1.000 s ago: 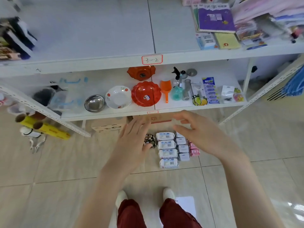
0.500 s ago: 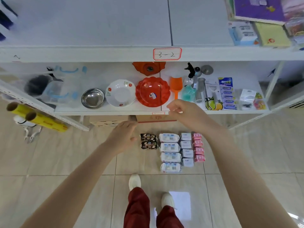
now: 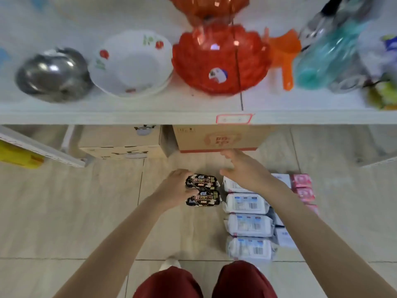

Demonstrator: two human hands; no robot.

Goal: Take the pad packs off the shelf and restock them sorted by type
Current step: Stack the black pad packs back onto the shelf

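L hand (image 3: 175, 187) is gripping left ends of two black pad packs (image 3: 203, 192) on floor (image 3: 64, 211), fingers curled. R hand (image 3: 243, 171) is hovering spread, holding nothing, over white packs (image 3: 247, 224). Pink packs (image 3: 303, 187) are lying rightmost, all in columns below shelf (image 3: 129, 117).

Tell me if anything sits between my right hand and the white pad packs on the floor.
Nothing visible does. The right hand is open directly over the topmost white pad pack.
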